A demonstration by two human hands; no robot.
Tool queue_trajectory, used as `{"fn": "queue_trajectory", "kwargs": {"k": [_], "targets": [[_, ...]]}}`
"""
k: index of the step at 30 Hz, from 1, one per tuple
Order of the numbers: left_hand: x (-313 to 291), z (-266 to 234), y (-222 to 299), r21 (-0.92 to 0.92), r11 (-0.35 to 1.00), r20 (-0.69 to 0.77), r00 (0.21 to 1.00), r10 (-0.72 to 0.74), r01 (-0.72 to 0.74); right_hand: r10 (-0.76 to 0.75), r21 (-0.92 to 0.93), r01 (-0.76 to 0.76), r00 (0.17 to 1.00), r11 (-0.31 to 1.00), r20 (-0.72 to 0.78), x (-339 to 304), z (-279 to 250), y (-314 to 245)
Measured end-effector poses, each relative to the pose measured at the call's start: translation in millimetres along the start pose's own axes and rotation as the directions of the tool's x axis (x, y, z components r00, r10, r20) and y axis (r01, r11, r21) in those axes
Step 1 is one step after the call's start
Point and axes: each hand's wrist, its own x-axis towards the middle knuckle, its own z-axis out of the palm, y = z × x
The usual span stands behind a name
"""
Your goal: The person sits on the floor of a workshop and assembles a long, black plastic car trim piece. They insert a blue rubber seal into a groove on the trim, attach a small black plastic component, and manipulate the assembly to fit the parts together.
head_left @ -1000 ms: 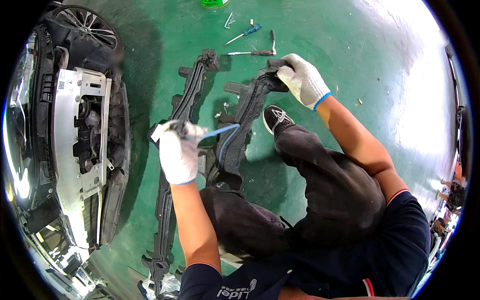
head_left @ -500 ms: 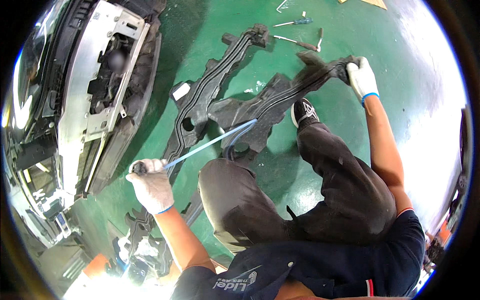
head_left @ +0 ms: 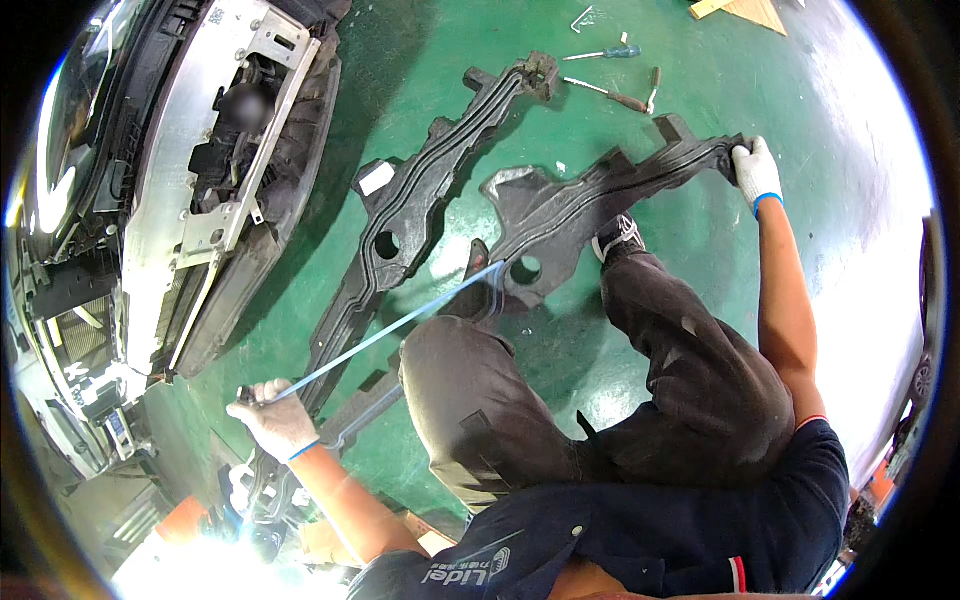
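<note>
My left hand (head_left: 272, 420), in a white knit glove, is closed on the loose end of a light blue strip (head_left: 395, 328), probably tape backing. The strip runs taut from my fingers to the black molded part (head_left: 590, 212), meeting it near a round hole. My right hand (head_left: 757, 172), gloved too, grips the far right end of that part. The part slants down past my knee, and its lower portion (head_left: 368, 412) is partly hidden by my leg. A similar black molded part (head_left: 410, 212), with pale lines along it and a white label, lies on the floor to the left.
A vehicle front end (head_left: 215, 190) with exposed metal stands at the left. Beyond the parts lie a blue-handled screwdriver (head_left: 605, 52), a brown-handled tool (head_left: 628, 102), a bent metal rod (head_left: 581, 18) and wooden pieces (head_left: 755, 12). The floor (head_left: 640, 330) is green.
My left hand has moved down and left, drawing out more of the blue strip. The held part has shifted right and turned, showing its hole more clearly; my right hand still holds its end.
</note>
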Motion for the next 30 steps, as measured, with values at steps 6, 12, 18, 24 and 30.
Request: {"fn": "queue_trajectory", "kwargs": {"k": [6,12,18,24,30], "targets": [[29.6,-68.3,66.2,0.141,0.983,-0.24,0.959,0.151,-0.12,-0.061,0.034,0.061,0.998,0.998,0.019,19.0,-6.7,-2.8],[72.3,-295.3,190.3,0.931,0.363,-0.164,0.859,0.486,-0.027,-0.087,-0.066,0.085,0.996,0.994,-0.028,36.0,-1.7,-10.9],[67.1,-354.1,207.4,0.833,0.539,-0.404,0.804,0.437,0.126,-0.018,-0.097,0.023,0.998,0.995,0.053,31.2,-6.3,4.5],[32.7,-307.9,142.8,0.731,0.678,-0.233,0.904,0.358,-0.08,-0.116,-0.098,0.125,0.989,0.987,0.092,-21.4,-22.9,-54.9],[40.5,-101.2,75.8,0.093,0.996,0.037,0.999,0.006,-0.009,-0.205,-0.007,0.207,0.975,0.978,0.084,-9.6,-10.9,-48.6]]}}
